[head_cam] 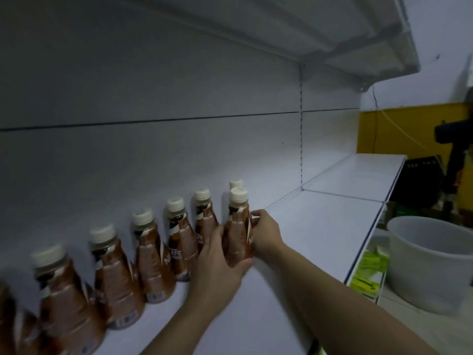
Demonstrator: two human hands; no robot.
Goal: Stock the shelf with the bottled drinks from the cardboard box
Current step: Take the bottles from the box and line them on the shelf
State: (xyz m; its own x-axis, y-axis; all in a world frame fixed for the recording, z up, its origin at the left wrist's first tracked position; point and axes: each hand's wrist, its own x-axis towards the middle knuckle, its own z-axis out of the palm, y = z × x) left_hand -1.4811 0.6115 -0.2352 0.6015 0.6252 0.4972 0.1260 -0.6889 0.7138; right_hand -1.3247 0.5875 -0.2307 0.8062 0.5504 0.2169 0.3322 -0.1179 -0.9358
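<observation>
Several brown bottled drinks with cream caps stand in a row (151, 254) along the back of the white shelf (314, 237). At the row's right end a front bottle (238, 226) stands upright on the shelf, with another bottle's cap (235, 183) showing just behind it. My left hand (217, 267) wraps round the front bottle's lower left side. My right hand (265, 233) holds its right side, fingers curled toward the bottle behind. The cardboard box is out of view.
The shelf runs bare to the right of the bottles up to its end (371, 175). Another shelf (358, 39) hangs overhead. Below at right stand a grey bucket (432, 262) and yellow-green packs (368, 272). Dark equipment (453, 155) stands by a yellow wall.
</observation>
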